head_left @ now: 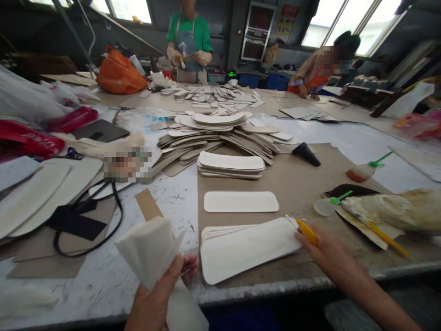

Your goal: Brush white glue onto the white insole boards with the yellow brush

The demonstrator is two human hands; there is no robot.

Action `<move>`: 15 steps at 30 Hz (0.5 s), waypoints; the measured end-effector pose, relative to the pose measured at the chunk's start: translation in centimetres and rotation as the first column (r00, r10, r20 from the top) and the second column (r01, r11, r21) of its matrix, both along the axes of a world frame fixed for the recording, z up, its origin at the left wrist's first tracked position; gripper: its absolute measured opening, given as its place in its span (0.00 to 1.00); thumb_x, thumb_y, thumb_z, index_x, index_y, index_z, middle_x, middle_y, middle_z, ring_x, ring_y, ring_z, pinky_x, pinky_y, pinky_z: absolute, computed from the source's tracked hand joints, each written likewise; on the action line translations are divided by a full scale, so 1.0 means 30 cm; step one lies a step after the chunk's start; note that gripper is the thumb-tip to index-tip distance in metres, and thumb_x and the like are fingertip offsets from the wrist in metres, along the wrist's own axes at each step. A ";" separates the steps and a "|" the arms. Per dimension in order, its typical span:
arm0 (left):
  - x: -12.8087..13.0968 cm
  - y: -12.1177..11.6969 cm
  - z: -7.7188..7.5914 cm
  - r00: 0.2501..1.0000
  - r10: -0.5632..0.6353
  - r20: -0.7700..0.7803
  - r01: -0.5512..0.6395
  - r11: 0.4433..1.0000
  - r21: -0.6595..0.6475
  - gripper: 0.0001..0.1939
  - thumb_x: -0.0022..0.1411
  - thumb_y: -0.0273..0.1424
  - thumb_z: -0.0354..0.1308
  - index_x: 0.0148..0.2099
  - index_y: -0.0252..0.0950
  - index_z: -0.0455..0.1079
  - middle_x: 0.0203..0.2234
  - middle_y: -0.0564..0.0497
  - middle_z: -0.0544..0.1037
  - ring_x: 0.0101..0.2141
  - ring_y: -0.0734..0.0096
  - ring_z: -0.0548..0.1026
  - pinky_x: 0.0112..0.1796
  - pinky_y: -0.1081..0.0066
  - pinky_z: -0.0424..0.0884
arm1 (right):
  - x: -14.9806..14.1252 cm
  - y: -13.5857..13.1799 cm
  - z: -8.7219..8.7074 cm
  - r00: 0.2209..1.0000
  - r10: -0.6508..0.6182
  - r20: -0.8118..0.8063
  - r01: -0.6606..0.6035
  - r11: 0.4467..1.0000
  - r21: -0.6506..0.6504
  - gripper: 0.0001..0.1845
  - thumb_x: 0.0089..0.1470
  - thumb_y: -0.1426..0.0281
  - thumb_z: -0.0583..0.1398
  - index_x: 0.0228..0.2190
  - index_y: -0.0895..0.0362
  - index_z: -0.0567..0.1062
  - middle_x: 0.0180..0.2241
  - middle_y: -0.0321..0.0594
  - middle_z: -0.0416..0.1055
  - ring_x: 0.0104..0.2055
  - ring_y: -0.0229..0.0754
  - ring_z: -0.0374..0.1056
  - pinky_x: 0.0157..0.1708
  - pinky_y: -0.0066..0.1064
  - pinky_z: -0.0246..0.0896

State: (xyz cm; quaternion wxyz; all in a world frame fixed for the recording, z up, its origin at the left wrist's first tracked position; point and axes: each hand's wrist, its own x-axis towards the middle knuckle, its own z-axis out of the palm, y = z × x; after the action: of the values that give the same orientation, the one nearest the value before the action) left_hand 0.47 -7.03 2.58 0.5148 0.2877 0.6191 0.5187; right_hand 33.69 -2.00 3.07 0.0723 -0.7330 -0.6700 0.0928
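Note:
My left hand (160, 287) is closed around a bundle of thin white sheets (146, 250), folded over above the fingers and hanging below them. My right hand (324, 246) grips a yellow-handled tool (308, 232), its working end hidden. That hand is at the right end of a long white round-cornered strip (248, 248), which lies slanted over a small fanned stack (220, 231). Beyond it a single shorter white strip (241, 202) lies flat. Farther back is a neat stack of white strips (230, 162).
Large piles of strips (217, 138) fill the middle. At right are a black cone (306, 154), green-capped bottles (330, 205) and a yellow stick (387, 239). A black strap (119, 216) and curved panels (44, 197) lie left. Two people work across the table, one in a green shirt (203, 34).

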 end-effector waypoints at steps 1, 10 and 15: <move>0.012 0.004 0.011 0.992 0.087 0.088 -0.081 0.994 -0.071 0.12 0.50 0.38 0.62 0.34 0.35 0.71 0.23 0.51 0.78 0.25 0.70 0.75 0.29 0.71 0.73 | 0.004 -0.002 -0.009 1.000 0.005 0.003 -0.005 1.000 0.025 0.19 0.55 0.57 0.48 0.36 0.57 0.70 0.36 0.46 0.72 0.38 0.48 0.69 0.39 0.40 0.63; 0.076 0.026 0.033 0.987 -0.026 -0.159 -0.018 0.963 -0.268 0.17 0.34 0.40 0.68 0.26 0.35 0.72 0.19 0.53 0.75 0.27 0.65 0.73 0.30 0.73 0.67 | -0.021 -0.040 -0.010 0.997 0.082 -0.017 -0.079 0.987 0.140 0.19 0.55 0.59 0.47 0.36 0.56 0.71 0.35 0.45 0.72 0.38 0.49 0.70 0.39 0.41 0.64; 0.064 0.021 -0.001 0.977 -0.082 -0.195 0.010 0.939 -0.344 0.16 0.39 0.43 0.65 0.29 0.38 0.73 0.23 0.52 0.79 0.33 0.57 0.75 0.35 0.68 0.68 | -0.024 -0.047 0.012 0.990 0.039 -0.139 -0.025 0.995 0.099 0.18 0.54 0.60 0.48 0.35 0.55 0.72 0.33 0.43 0.72 0.36 0.46 0.70 0.38 0.38 0.65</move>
State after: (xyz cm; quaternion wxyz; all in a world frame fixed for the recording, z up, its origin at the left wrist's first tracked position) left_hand 2.38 -6.40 2.54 0.5018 0.2609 0.7427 0.3585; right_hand 32.96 -3.40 3.43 0.1534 -0.7094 -0.6785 0.1128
